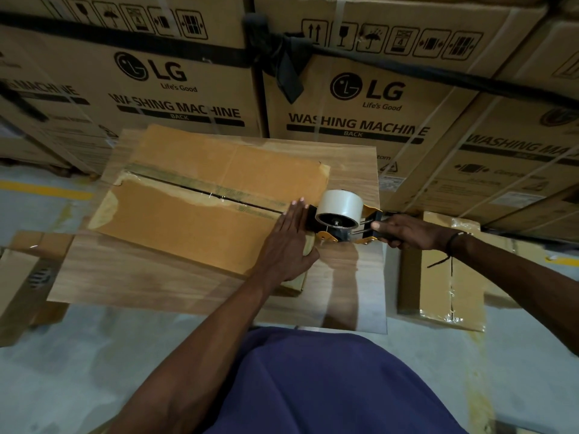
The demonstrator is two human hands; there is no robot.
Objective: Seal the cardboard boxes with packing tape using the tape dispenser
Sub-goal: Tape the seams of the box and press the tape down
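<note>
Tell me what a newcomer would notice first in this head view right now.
Probably the white tape roll on the tape dispenser, held by the right hand at the right end of the cardboard box on the wooden table. The left hand lies flat on the box beside it. Big washing machine cartons fill the background.

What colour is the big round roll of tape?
The roll of packing tape looks white or pale cream, seen best in the head view.

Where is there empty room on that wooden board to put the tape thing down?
Bare wood shows along the near edge of the board, in front of the box. The right end is crowded by the tape dispenser, left hand and right hand.
</note>
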